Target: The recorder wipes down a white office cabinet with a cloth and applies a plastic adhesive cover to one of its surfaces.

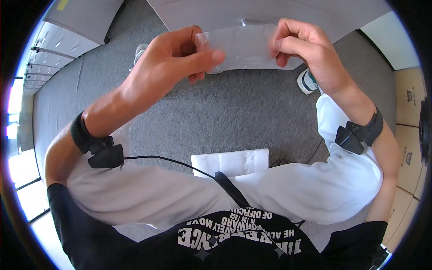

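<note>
A wide strip of clear plastic film, possibly packing tape point(241, 45), is stretched roughly level between my two hands. My left hand point(179, 55) pinches its left end between thumb and fingers. At the other end, my right hand point(300, 45) grips the film with curled fingers, slightly blurred. Behind the see-through strip stands a large pale grey panel or surface point(270, 10); I cannot tell whether it is a box or a tabletop. A bright glint shows near the strip's upper edge.
A white foam block point(233, 160) lies on the grey carpet point(222, 114) between my legs. Cardboard boxes point(410, 98) are stacked at the right. Drawer cabinets point(64, 40) line the left. A black cable point(158, 157) runs from my left wrist device point(106, 155).
</note>
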The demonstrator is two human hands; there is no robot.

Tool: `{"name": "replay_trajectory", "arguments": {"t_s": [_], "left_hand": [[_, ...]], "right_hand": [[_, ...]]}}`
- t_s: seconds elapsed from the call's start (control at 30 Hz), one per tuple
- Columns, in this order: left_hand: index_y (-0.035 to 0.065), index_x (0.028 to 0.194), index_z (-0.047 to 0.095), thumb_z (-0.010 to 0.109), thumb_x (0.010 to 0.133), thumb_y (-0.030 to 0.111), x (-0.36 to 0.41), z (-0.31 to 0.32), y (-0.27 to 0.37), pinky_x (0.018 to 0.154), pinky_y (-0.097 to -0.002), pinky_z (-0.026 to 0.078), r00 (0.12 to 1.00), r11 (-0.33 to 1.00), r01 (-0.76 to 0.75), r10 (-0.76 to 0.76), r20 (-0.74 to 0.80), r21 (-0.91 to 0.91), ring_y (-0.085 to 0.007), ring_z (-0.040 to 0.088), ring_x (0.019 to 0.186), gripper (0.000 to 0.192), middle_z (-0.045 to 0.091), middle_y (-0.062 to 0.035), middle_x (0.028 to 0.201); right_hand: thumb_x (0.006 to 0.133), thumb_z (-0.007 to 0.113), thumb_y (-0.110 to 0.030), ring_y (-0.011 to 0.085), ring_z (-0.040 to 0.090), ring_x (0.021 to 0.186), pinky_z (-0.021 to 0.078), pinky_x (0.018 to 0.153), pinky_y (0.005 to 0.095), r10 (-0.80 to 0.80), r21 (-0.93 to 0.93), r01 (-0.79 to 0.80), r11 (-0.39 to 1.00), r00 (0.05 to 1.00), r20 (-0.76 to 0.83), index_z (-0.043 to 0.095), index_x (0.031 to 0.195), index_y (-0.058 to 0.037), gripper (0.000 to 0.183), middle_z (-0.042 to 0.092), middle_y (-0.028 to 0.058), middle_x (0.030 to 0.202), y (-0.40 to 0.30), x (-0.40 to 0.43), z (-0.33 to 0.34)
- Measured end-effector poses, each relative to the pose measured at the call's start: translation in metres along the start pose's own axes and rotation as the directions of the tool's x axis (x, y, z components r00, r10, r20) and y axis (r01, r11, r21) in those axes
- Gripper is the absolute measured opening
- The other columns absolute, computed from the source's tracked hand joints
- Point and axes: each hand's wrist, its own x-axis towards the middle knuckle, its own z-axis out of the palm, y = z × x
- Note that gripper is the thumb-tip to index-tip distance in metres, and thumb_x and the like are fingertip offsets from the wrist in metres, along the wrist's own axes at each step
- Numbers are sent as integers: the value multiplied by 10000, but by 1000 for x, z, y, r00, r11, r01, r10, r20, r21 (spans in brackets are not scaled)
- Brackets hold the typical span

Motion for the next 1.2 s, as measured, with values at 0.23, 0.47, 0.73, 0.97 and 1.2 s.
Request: {"name": "replay_trajectory", "arguments": {"t_s": [0.23,0.47,0.73,0.97,1.2], "left_hand": [[124,840,506,668,931,454,3,3,-5,614,-232,452,998,988,-65,65,-6,-140,-76,523,643,379,518,0,715],[127,881,507,537,1024,345,5,1,-5,608,-237,430,993,962,-114,101,-61,-250,-72,485,652,263,505,1,755],[136,923,525,473,1049,286,7,0,-4,602,-211,412,988,905,-140,102,-114,-401,-60,491,652,203,511,9,770],[125,920,554,527,1022,270,6,-3,-7,592,-192,412,990,963,-111,86,-111,-244,-58,482,626,179,514,10,749],[118,908,545,569,991,264,3,5,-3,555,-198,359,987,986,52,-75,-141,-161,-44,434,617,169,498,19,743]], "right_hand": [[909,533,-241,105,573,697,478,707,257,50,-6,-50,999,999,-9,588,803,-70,208,632,45,771,2,0,1],[882,562,-183,113,596,707,491,693,267,-2,2,2,1000,1000,-9,644,811,-6,208,665,71,796,-1,1,0],[892,552,-187,114,602,716,498,713,260,-20,16,21,1000,1000,-20,652,824,-14,211,672,71,808,1,3,1],[914,550,-196,125,615,750,507,739,271,-81,-11,81,997,996,-33,636,869,-36,187,672,73,842,2,-2,-2],[937,511,-136,104,589,665,495,664,230,-80,-5,80,997,978,-191,605,1052,-34,180,642,72,856,-8,-6,18]]}}
